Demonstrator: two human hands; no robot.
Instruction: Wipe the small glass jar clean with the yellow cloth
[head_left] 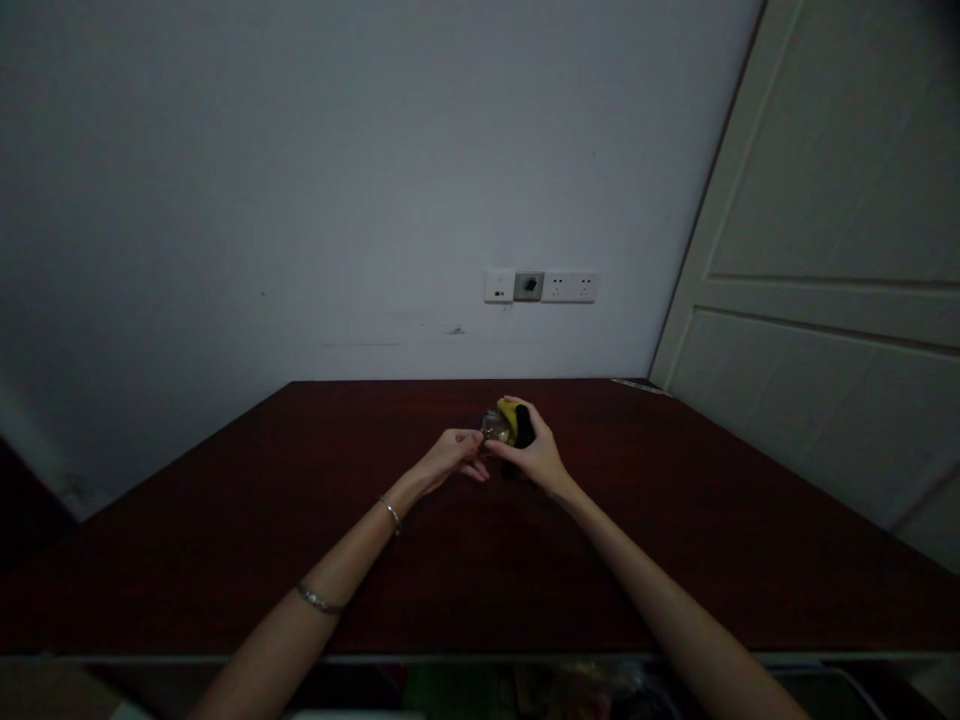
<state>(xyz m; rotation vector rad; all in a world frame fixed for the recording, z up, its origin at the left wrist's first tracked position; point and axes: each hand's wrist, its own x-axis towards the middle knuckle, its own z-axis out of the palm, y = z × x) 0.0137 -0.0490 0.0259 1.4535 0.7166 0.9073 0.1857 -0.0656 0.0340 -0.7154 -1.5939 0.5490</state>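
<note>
Near the middle of the table, my right hand (pixel 536 450) is wrapped round a yellow and black thing (pixel 509 411), soft-looking like a cloth or sponge. A small clear, shiny object (pixel 495 427), perhaps glass or plastic, is set against its left side; the dim light hides its exact kind. My left hand (pixel 457 452) pinches the left end of the clear object between thumb and finger, its other fingers curled below. Both hands are close together, just above the dark red tabletop. Fingers cover part of both items.
The dark red wooden table (pixel 300 520) reaches back to a grey wall (pixel 375 180) with a row of sockets (pixel 568 287). A pale panelled door (pixel 825 260) borders the right side. Below the front edge, an open space holds dim, mixed items (pixel 592 690).
</note>
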